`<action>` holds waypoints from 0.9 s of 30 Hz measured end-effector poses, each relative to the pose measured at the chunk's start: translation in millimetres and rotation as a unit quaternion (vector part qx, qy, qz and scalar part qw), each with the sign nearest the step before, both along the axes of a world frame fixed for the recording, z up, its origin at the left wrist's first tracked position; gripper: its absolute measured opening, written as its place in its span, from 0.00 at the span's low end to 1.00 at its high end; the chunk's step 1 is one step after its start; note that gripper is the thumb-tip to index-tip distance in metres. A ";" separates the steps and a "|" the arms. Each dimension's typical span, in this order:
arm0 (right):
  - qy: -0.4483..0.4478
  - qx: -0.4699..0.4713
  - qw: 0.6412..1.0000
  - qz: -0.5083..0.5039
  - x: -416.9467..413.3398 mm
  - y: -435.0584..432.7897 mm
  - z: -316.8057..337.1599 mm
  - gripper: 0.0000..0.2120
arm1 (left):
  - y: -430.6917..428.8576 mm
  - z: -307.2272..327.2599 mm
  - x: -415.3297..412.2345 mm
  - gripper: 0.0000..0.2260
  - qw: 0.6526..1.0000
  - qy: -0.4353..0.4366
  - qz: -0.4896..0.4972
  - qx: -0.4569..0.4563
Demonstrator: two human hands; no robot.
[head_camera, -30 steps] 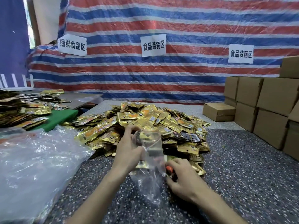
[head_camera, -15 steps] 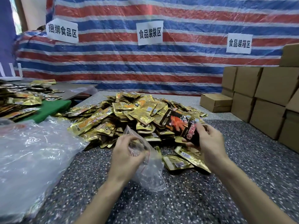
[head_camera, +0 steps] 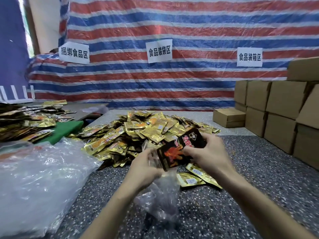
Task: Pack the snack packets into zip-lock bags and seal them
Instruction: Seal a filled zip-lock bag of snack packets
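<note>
Step in hand: loading was judged to be under way; sealing had not yet been reached.
Right grip: the right hand [head_camera: 212,152] was clamped on a small stack of dark snack packets [head_camera: 170,156], with the thumb laid across the front and the fingers behind.
Left grip: the left hand [head_camera: 146,168] was closed on the upper edge of a clear zip-lock bag [head_camera: 160,197]. The mouth appeared to be held open, though the film was too blurred there for this to be settled.
Packets: the stack was held above the table [head_camera: 259,178], tilted, with its lower corner at the bag's mouth. It was not yet seen to be inside.
Bag: it hung below the left hand, between the forearms, with its lower end crumpled on the table.
Supply: a pile of gold packets [head_camera: 141,131] was heaped just beyond the hands, and two loose ones [head_camera: 195,176] lay beside the right wrist.
Next move: the mouth would need to be kept wide while the stack was angled edge-first and slid down. The packets would then have to be released well below the zip so that the strip could be pressed together cleanly.
</note>
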State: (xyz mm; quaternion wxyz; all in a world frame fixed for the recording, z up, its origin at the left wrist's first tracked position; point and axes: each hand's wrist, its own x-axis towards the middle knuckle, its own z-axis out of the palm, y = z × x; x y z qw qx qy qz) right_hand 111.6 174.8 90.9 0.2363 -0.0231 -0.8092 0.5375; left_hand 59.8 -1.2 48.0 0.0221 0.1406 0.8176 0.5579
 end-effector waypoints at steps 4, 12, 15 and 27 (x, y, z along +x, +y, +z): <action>-0.030 0.076 0.997 -0.016 1.9 -3.5 -0.8 0.10 | -1.5 15.3 16.5 0.27 0.996 -0.038 -0.023 0.074; -0.154 -0.003 0.982 0.110 5.8 -2.2 12.8 0.17 | 4.0 41.7 32.7 0.11 0.991 -0.045 -0.016 0.124; -0.164 0.043 0.978 0.124 11.5 6.7 29.3 0.12 | -4.5 51.2 33.3 0.09 0.998 0.015 0.040 0.043; -0.090 0.017 0.977 0.193 13.5 9.3 60.4 0.25 | -25.5 86.2 28.9 0.14 0.972 0.175 -0.054 -0.144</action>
